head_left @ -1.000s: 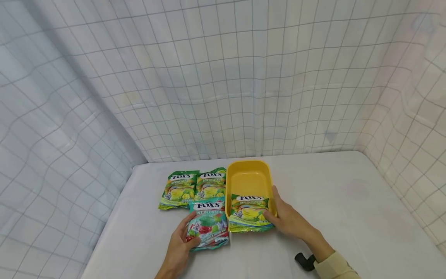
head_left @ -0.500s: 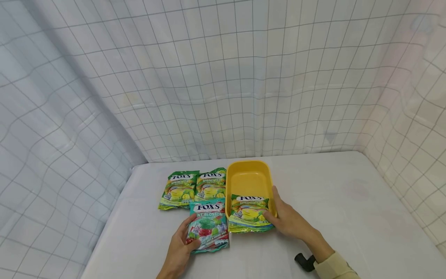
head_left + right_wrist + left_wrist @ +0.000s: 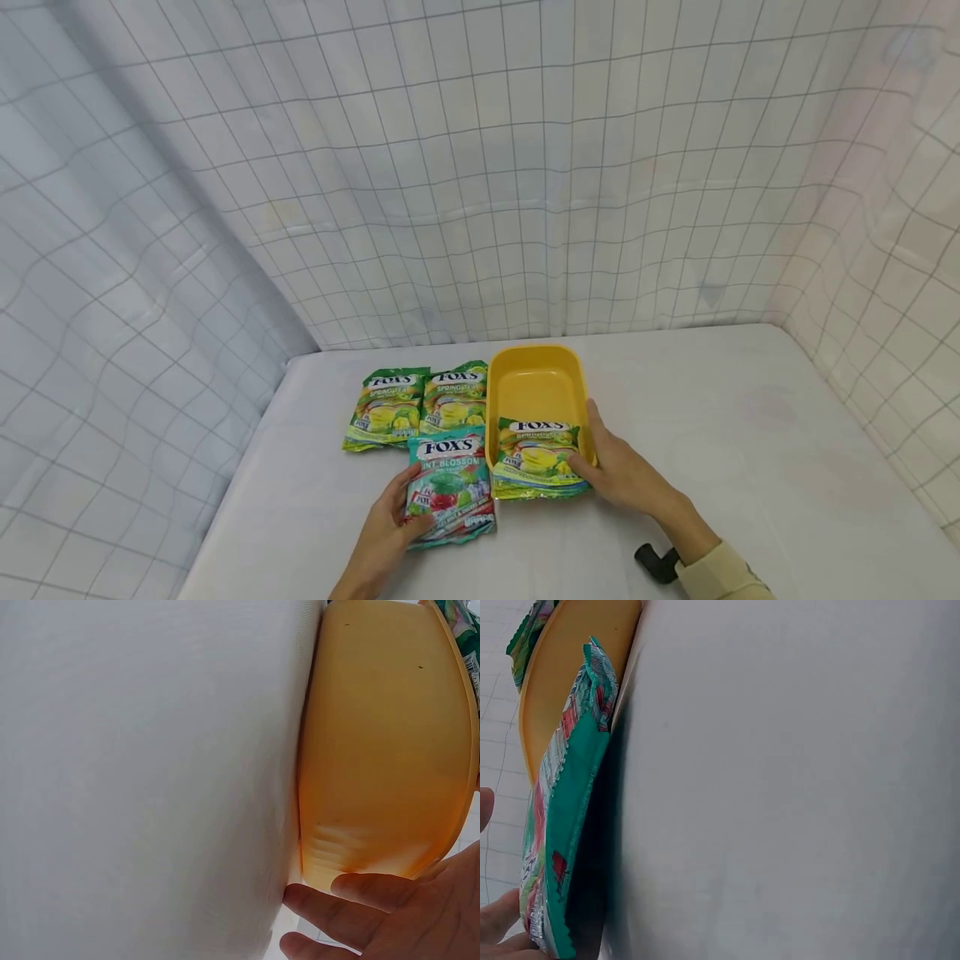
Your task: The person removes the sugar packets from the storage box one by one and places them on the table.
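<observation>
My left hand [image 3: 384, 529] grips the left side of a teal mint blossom candy bag [image 3: 450, 492], thumb on its front. The left wrist view has the same bag [image 3: 574, 787] edge-on and tilted, with fingers [image 3: 502, 922] at its near end. To its right, a yellow plastic tray [image 3: 534, 358] holds a green spring tea candy bag [image 3: 538, 458], whose lower end lies over the near rim. At the tray's right side, my right hand [image 3: 622, 467] holds the wall, thumb on that bag. Fingers [image 3: 337, 911] touch the tray's outer wall [image 3: 390, 735] in the right wrist view.
Two more green spring tea candy bags, one [image 3: 387, 408] left of the other [image 3: 455, 398], lie on the white table left of the tray. A black bent tube-like piece [image 3: 656, 565] lies by the right wrist. Gridded white cloth [image 3: 525, 192] hangs behind.
The mint blossom bag in my left hand has shifted slightly toward the near edge and a little right. My right hand and the tray have stayed in place.
</observation>
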The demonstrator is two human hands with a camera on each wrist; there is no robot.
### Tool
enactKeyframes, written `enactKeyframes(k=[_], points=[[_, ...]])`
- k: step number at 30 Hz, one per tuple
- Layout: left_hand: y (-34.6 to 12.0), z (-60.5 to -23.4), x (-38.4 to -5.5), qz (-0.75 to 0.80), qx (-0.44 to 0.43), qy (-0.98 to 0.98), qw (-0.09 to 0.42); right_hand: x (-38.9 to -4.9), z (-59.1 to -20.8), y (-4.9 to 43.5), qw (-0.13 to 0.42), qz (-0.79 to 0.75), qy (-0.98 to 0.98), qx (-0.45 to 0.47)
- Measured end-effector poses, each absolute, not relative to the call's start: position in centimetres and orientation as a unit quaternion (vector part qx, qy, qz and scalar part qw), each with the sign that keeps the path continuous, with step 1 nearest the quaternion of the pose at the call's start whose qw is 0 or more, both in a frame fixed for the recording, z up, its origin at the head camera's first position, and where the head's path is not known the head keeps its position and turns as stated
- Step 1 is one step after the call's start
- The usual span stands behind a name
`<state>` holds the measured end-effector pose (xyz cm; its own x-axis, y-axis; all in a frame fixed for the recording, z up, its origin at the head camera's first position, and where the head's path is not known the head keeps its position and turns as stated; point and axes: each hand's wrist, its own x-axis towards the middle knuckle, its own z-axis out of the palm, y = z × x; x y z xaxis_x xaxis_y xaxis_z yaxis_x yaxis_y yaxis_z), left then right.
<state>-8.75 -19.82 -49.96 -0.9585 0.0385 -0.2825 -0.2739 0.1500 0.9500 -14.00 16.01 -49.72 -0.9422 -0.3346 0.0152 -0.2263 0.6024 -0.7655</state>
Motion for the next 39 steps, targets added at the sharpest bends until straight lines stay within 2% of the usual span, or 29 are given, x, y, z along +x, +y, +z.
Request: enactKeyframes(k=[8,19,39], points=[[-19.9,-48.7,-8.8,0.597,-0.082,0.788,0.123,-14.1,-49.9,16.2,0.062,-0.420,0.891,-0.160],[-20.3,-46.7,-9.6,0.598,-0.064,0.796,0.075,-14.2,-49.7,16.2,0.062,-0.419,0.892,-0.161],[-17.8,-44.5,-11.6,0.660,0.046,0.747,0.057,-14.0,-49.9,16.2,0.066,-0.416,0.893,-0.160]])
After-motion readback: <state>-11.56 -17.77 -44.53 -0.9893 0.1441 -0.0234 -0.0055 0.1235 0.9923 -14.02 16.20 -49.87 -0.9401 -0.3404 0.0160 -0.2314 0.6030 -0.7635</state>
